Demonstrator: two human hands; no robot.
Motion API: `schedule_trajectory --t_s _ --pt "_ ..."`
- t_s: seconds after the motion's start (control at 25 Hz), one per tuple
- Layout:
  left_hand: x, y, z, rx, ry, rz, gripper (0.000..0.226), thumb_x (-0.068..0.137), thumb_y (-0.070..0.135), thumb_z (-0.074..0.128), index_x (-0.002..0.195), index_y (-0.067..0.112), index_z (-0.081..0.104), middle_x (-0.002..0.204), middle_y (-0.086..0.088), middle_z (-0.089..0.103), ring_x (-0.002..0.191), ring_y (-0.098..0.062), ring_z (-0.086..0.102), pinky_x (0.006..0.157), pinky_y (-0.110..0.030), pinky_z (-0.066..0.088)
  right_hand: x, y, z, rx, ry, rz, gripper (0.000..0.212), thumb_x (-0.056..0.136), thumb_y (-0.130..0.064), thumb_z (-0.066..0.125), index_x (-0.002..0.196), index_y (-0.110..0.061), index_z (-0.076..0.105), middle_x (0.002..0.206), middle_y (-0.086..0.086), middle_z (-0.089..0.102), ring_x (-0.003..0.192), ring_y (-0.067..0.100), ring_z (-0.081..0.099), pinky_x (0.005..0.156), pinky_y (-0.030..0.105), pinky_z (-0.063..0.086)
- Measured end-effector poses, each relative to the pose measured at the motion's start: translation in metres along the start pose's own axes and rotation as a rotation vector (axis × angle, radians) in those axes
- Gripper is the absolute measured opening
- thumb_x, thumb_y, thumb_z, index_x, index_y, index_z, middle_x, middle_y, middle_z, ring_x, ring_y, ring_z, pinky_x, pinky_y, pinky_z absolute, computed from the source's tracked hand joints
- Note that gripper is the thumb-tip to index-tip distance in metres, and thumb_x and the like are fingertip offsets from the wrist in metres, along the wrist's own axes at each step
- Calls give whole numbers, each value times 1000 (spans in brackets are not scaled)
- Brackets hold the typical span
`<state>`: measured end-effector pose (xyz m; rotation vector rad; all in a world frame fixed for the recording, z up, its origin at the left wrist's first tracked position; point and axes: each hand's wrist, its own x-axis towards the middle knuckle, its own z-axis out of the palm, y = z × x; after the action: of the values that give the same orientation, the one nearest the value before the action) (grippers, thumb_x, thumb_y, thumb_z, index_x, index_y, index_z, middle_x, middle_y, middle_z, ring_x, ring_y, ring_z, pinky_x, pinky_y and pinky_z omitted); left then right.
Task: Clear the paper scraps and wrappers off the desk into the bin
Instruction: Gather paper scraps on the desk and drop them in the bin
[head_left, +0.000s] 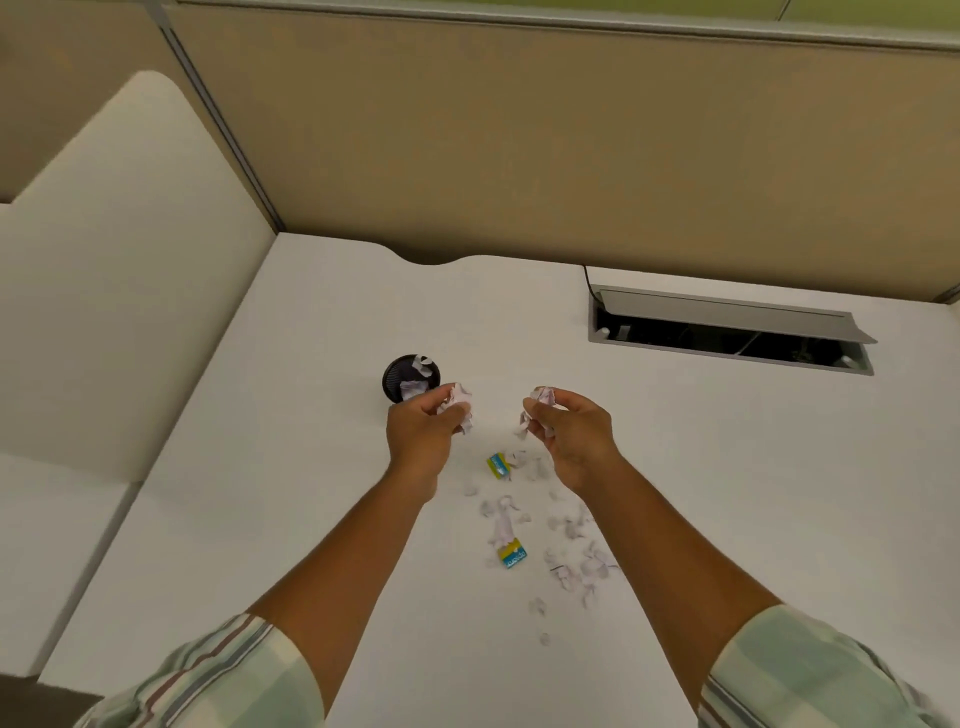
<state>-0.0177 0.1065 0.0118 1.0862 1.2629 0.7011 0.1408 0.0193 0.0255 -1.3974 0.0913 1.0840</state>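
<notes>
White and smooth, the desk (311, 519) carries a loose scatter of torn paper scraps (566, 551), pale, thin and ragged-edged, lying between the two forearms and toward the near edge. Among them lie two small rectangular wrappers, glossy yellow and blue: the far wrapper (498, 465) sits between the wrists, the near wrapper (511, 555) closer to the body, just beside a longer strip of torn paper. The left hand (423, 434) has its fingers curled round a crumpled wad of scraps (460, 408), which bulges out past the thumb. The right hand (571, 436) likewise pinches a crumpled clump (543, 397) between thumb and bent fingers, with a ragged end hanging below. Both hands hover above the desk, well apart from each other. A small round black bin (395, 374), ribbed inside, stands on the desk just beyond the left hand and already holds a few pale scraps. Striped, soft-looking sleeves (234, 670) cover the upper forearms. Farther right, a rectangular grey cable hatch (727, 317) stands propped open in the desktop, before a beige fabric partition (519, 130).
</notes>
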Motion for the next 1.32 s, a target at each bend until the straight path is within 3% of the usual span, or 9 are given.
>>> schedule_trajectory --t_s 0.08,0.2,0.36,0.44,0.6,0.8,0.96,1.16,1.32 --pt "15 16 -19 43 83 26 24 82 5 76 92 25 83 85 9 77 79 -11 71 74 -22 59 -1 -1 41 -34 -47 -18 23 80 7 77 100 -4 72 103 16 73 83 25 69 71 26 59" --pt "38 34 -42 114 159 47 24 78 9 74 85 30 82 87 5 79 84 -17 74 76 -28 60 3 0 92 -130 -83 -87 23 78 7 78 96 -7 71 91 7 73 70 18 69 64 23 61" --pt "58 44 -52 286 183 119 17 81 4 68 80 17 80 70 1 70 63 -12 62 54 -14 47 20 9 134 -439 -92 -238 26 75 -1 82 84 -23 73 82 0 75 67 16 72 74 32 64" --pt "65 42 -53 393 163 207 12 86 7 68 81 13 78 72 -5 72 62 -10 58 54 -14 46 28 16 146 -598 -99 -336 22 77 -4 80 86 -24 74 84 -2 75 72 15 72 71 28 62" --pt "78 32 -54 533 76 315 37 88 1 61 55 17 54 52 -3 53 54 -11 41 54 -16 37 42 30 157 -853 -138 -510 13 83 -11 77 95 -14 74 89 -2 74 77 11 66 66 13 49" --pt "83 14 -58 656 28 344 19 93 7 62 79 9 73 71 -8 72 66 -24 68 66 -35 60 46 35 154 -1016 -199 -583 14 86 -7 69 100 -7 72 89 -1 66 73 6 58 58 3 40" --pt "82 11 -62 633 20 375 14 94 7 64 85 6 76 77 -13 75 70 -21 64 72 -44 59 47 40 154 -1049 -238 -603 13 84 -12 70 97 -10 72 93 6 72 79 13 62 66 16 43" --pt "74 22 -69 662 3 410 19 86 1 76 105 6 80 94 -16 77 81 -17 57 80 -33 54 42 34 151 -1027 -256 -574 19 80 -10 72 99 -9 71 93 2 71 81 14 62 67 16 47" --pt "80 21 -73 712 13 364 28 83 4 80 111 8 79 103 -15 76 89 -25 67 83 -33 58 42 31 148 -1118 -301 -618 27 78 -3 76 103 -5 70 102 8 71 84 16 60 63 8 40"
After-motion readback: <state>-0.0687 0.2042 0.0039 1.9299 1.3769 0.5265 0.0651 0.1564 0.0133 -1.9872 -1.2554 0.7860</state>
